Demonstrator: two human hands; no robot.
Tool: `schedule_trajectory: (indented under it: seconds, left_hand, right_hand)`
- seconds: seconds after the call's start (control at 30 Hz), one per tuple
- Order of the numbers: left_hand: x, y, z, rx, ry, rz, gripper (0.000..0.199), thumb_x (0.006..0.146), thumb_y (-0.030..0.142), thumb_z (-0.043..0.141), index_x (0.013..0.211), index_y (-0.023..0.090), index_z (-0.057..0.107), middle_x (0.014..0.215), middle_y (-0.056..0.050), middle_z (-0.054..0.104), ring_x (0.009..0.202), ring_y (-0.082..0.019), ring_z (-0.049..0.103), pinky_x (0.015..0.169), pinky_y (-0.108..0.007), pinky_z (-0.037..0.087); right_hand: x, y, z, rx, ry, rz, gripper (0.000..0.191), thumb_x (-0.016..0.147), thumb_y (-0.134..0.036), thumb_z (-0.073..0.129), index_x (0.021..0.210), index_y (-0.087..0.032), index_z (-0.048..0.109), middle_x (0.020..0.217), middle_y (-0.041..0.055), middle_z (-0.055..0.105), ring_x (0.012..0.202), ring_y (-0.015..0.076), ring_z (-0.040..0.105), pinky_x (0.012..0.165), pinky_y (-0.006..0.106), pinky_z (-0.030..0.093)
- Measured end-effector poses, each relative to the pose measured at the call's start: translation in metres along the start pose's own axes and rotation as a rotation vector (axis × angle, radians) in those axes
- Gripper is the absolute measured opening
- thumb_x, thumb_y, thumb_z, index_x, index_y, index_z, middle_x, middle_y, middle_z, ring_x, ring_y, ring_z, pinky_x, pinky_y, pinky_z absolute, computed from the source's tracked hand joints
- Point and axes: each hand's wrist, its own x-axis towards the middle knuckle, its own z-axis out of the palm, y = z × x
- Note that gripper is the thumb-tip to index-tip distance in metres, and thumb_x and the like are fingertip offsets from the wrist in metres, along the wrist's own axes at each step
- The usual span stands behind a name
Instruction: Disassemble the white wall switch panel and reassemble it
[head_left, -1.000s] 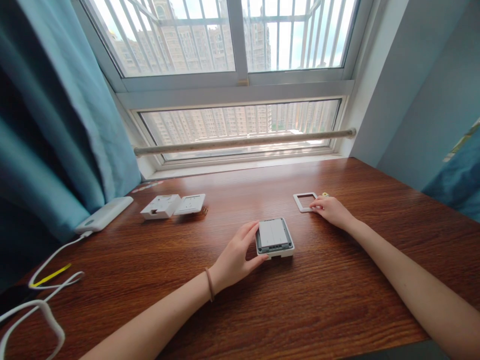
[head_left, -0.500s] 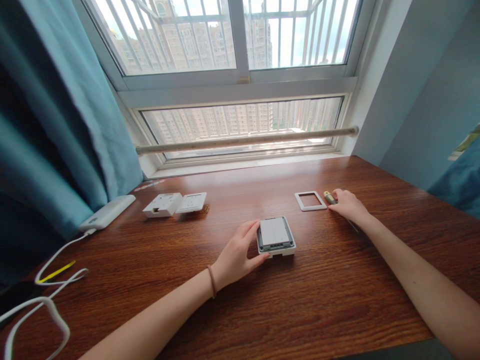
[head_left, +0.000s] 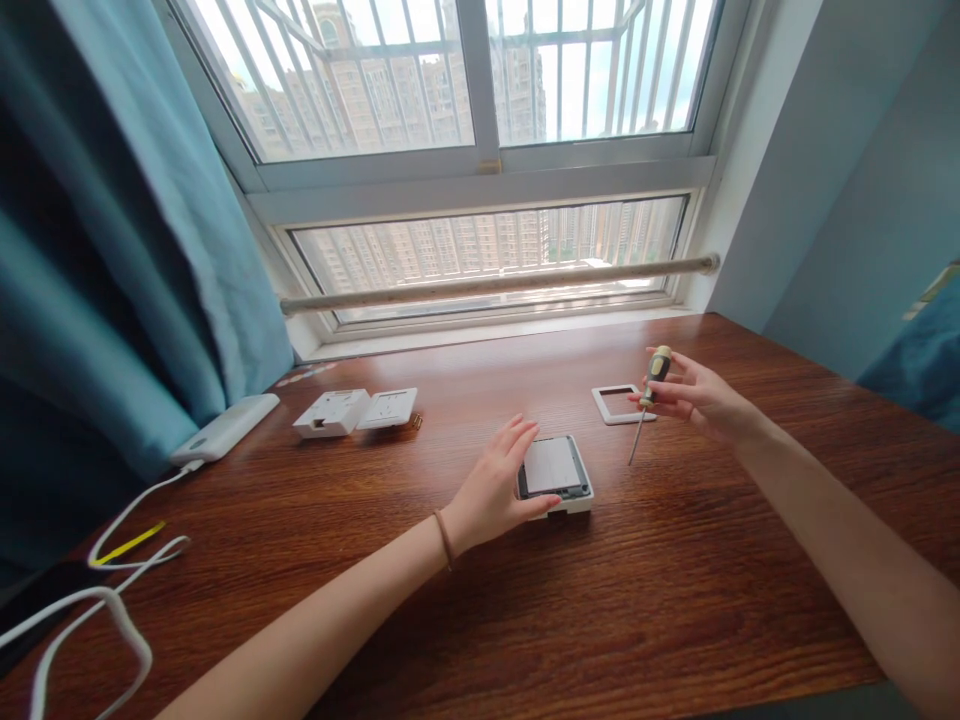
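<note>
A white wall switch sits in a white mounting box near the table's middle, its grey inner frame exposed. My left hand is around its left side, thumb over the front edge and fingers by the back left corner; fingertip contact at the back is hard to make out. In my right hand is a screwdriver with a yellow-and-grey handle. Its thin shaft points down, the tip just above or on the table, right of the switch. Behind it lies a white square cover frame.
At the back left are a white box and a white socket panel with brass parts beside it. A white power bank with a white cable and a yellow strip lie further left. A window borders the wooden table.
My right hand has lifted the screwdriver from beside the cover frame and turned it shaft-down. My left hand has shifted slightly further over the switch.
</note>
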Motion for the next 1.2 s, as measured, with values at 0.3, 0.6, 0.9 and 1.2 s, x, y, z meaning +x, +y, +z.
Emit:
schedule_trajectory:
  seconds: [0.3,0.6,0.9,1.2]
  left_hand:
    - [0.017,0.004,0.008,-0.011,-0.057,-0.041,0.064,0.073,0.053,0.055,0.123,0.014,0.043,0.126,-0.015,0.048,0.118,-0.026,0.043,0.102,-0.042,0.034]
    - [0.013,0.003,0.010,-0.077,-0.057,-0.079,0.061,0.075,0.052,0.054,0.123,0.016,0.043,0.126,-0.013,0.048,0.117,-0.024,0.044,0.101,-0.038,0.035]
    - [0.012,0.004,0.008,-0.074,-0.072,-0.085,0.060,0.076,0.052,0.053,0.123,0.017,0.043,0.126,-0.013,0.047,0.117,-0.024,0.043,0.101,-0.039,0.035]
    - [0.013,0.003,-0.003,-0.023,-0.112,-0.075,0.057,0.070,0.046,0.061,0.118,0.019,0.046,0.113,-0.010,0.051,0.103,-0.025,0.049,0.092,-0.039,0.040]
  right_hand:
    - [-0.009,0.024,0.047,0.294,0.082,-0.195,0.037,0.062,-0.022,0.075,0.082,-0.024,0.043,0.083,-0.0064,0.057,0.079,0.0211,0.068,0.068,0.036,0.057]
    - [-0.010,0.027,0.048,0.284,0.058,-0.164,0.033,0.065,-0.019,0.073,0.080,-0.022,0.043,0.082,-0.0061,0.056,0.076,0.0203,0.068,0.068,0.035,0.056]
    - [-0.012,0.030,0.049,0.282,0.059,-0.157,0.032,0.066,-0.018,0.071,0.081,-0.023,0.044,0.084,-0.0060,0.055,0.077,0.0210,0.068,0.069,0.035,0.056]
    - [-0.011,0.036,0.052,0.151,0.007,-0.172,0.032,0.062,-0.022,0.075,0.078,-0.021,0.047,0.076,-0.0019,0.061,0.090,0.0253,0.064,0.078,0.038,0.050]
